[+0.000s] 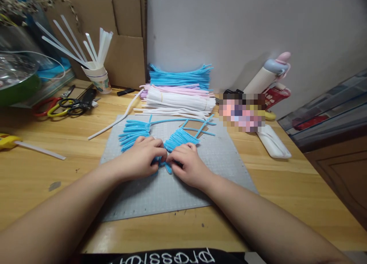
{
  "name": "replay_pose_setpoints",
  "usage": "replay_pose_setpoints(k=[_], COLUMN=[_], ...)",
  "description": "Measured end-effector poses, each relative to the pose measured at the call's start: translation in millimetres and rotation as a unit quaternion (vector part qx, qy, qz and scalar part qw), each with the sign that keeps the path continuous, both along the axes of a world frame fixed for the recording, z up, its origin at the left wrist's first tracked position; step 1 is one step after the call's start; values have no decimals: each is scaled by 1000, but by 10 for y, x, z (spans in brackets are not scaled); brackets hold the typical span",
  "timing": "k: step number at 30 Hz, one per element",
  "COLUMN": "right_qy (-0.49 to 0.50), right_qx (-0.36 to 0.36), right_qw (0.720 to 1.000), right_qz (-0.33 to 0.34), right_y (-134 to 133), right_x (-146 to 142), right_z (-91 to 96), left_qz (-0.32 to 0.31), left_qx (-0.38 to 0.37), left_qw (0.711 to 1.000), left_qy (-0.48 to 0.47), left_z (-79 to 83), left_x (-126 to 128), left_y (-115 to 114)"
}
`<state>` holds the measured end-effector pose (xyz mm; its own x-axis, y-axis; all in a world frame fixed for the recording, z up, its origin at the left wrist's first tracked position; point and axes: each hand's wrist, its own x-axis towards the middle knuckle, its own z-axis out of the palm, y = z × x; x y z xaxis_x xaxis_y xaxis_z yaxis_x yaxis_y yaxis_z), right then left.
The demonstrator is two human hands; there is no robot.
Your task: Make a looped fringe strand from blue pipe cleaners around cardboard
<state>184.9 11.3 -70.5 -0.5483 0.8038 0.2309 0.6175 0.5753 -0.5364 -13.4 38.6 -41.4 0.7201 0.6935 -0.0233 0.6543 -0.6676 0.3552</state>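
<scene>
Both my hands rest on a grey cutting mat [160, 195] and pinch the middle of a bundle of blue pipe cleaners [134, 132]. My left hand [145, 157] is closed on the bundle's left side. My right hand [186, 162] is closed on its right side, with the thumbs nearly touching. The cut blue ends fan out beyond the fingers to the left and to the right [180, 137]. A few long blue stems [183, 120] trail toward the back of the mat.
Stacks of blue, pink and white pipe cleaners [179, 90] lie at the back by the wall. Scissors and pliers [61, 105] and a cup of white sticks [99, 78] are at the left. A bottle [268, 74] and a white case [273, 141] are at the right.
</scene>
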Motion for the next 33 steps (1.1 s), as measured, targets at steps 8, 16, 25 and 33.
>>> replay_pose_setpoints(k=[8,16,25,33], right_qy=[15,10,90,106], right_qx=[-5,-3,-24,-29], right_qw=[1000,1000,995,993], right_qz=[-12,-12,-37,-38], right_y=[-5,-6,17,32], right_x=[-2,-2,9,13], right_z=[2,-2,-10,-23], left_qz=[-3,-37,-90,-97], left_qx=[4,49,4,30], left_qw=[1000,998,992,990], left_qy=[-4,2,-90,-93], left_z=[-20,-12,-67,-130], left_x=[13,-7,-30,-13], left_y=[-10,5,76,104])
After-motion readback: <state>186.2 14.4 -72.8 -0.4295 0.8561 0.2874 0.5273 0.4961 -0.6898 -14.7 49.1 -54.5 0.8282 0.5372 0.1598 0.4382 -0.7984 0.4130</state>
